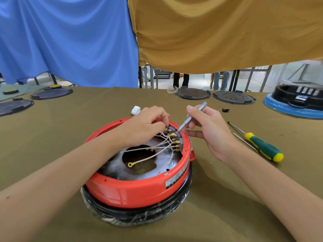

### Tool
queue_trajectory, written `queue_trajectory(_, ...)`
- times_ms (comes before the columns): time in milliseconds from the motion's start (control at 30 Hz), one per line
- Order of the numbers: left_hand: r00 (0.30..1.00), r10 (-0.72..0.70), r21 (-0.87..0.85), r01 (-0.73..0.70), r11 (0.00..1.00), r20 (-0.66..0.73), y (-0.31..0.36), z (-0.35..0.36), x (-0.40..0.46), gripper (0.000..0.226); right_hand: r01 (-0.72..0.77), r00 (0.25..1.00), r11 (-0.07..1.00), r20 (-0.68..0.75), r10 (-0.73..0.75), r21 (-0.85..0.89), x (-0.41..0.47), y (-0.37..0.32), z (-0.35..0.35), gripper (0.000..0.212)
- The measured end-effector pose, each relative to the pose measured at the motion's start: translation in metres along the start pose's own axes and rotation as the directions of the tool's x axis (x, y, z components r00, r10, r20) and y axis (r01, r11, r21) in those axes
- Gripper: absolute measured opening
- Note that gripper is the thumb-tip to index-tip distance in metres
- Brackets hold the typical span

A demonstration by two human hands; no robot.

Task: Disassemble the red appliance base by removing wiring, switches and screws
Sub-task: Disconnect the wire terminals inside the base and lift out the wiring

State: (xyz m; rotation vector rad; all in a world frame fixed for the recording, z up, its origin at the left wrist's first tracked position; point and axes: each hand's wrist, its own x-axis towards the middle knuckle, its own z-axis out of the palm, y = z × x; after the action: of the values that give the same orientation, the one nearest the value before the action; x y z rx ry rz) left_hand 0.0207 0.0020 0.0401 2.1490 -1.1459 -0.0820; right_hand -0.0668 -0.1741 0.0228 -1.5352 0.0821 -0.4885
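Red base (139, 189): left hand (148, 124) pinches terminal, right hand (208, 130) holds driver (192, 116)

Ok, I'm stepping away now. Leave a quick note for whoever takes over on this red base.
Left hand pinches a connector at the switch block inside the red base.
Right hand holds the grey screwdriver, tip at the block by the rim.
Done: one ring-terminal wire hangs free.
Left: white wires still plugged in, switch block, screws.
Green-yellow screwdriver lies on the table, right.
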Motion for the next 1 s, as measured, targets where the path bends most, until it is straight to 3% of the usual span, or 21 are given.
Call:
queue_trajectory(100, 0.988, -0.099, 0.223, 0.124, 0.967, -0.119, -0.003, -0.007, 0.002, 0.035, 0.004, 1.000, 1.000, 0.000, -0.004, -0.005, 0.000, -0.001, 0.000, 0.027)
queue_trajectory(200, 0.951, -0.306, 0.410, 0.300, 0.861, -0.051, -0.011, -0.019, 0.002, 0.055, 0.005, 1.000, 1.000, -0.001, -0.005, 0.005, -0.001, -0.002, 0.000, 0.027)
queue_trajectory(333, 0.933, -0.344, 0.512, 0.245, 0.824, 0.108, -0.016, -0.035, 0.003, 0.066, 0.012, 1.000, 1.000, 0.000, -0.012, -0.001, -0.001, -0.003, -0.001, 0.025)
queue_trajectory(533, 0.930, -0.343, 0.675, 0.170, 0.718, 0.130, -0.019, -0.045, 0.003, 0.067, 0.035, 0.999, 0.999, -0.005, -0.035, -0.022, -0.001, -0.006, -0.004, 0.021)
queue_trajectory(700, 0.950, -0.312, 0.773, 0.184, 0.607, 0.019, -0.031, -0.043, 0.000, 0.074, 0.077, 0.997, 0.996, -0.014, -0.078, -0.042, -0.001, -0.008, -0.005, 0.016)
queue_trajectory(767, 0.963, -0.269, 0.739, 0.182, 0.648, -0.002, -0.036, -0.042, -0.003, 0.072, 0.109, 0.994, 0.991, -0.017, -0.110, -0.076, -0.002, -0.008, -0.005, 0.014)
queue_trajectory(900, 0.989, -0.131, 0.442, 0.090, 0.893, 0.063, -0.042, -0.047, -0.010, 0.061, 0.160, 0.985, 0.978, -0.035, -0.166, -0.135, -0.002, -0.007, -0.006, 0.014)
queue_trajectory(1000, 0.984, -0.143, 0.384, 0.092, 0.918, 0.105, -0.050, -0.053, -0.018, 0.063, 0.181, 0.981, 0.969, -0.040, -0.189, -0.166, -0.002, -0.005, -0.006, 0.016)
